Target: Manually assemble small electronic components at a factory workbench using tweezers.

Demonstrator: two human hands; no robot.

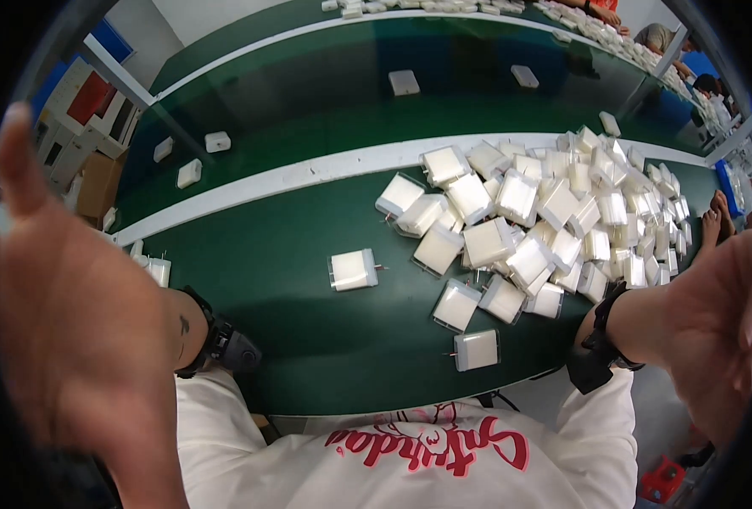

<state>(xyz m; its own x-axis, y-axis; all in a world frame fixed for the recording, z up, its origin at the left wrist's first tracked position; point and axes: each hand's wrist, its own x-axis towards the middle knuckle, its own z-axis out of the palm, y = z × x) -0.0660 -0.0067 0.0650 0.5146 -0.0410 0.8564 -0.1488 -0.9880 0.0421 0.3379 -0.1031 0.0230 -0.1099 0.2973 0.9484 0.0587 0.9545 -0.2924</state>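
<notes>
Both of my hands are raised close to the view, above the table, with nothing seen in them. My left hand (79, 314) looms large at the left rim, blurred, palm showing and thumb stretched upward. At the right rim, the palm of my right hand (719, 314) shows, turned inward; its fingers are partly cut off by the dark edge. Neither hand touches the white block-shaped parts in clear casings. A large heap of these parts (554, 204) covers the right of the green table. One part (353, 270) lies alone in the middle, another (478, 350) near the front edge.
A white rail (291, 180) divides my green tabletop (265, 229) from a second green surface with scattered parts (404, 82). Black bands (219, 343) circle my wrists. Another person's hands (715, 219) rest at the right. More people sit at the far right. A red object (662, 479) is below.
</notes>
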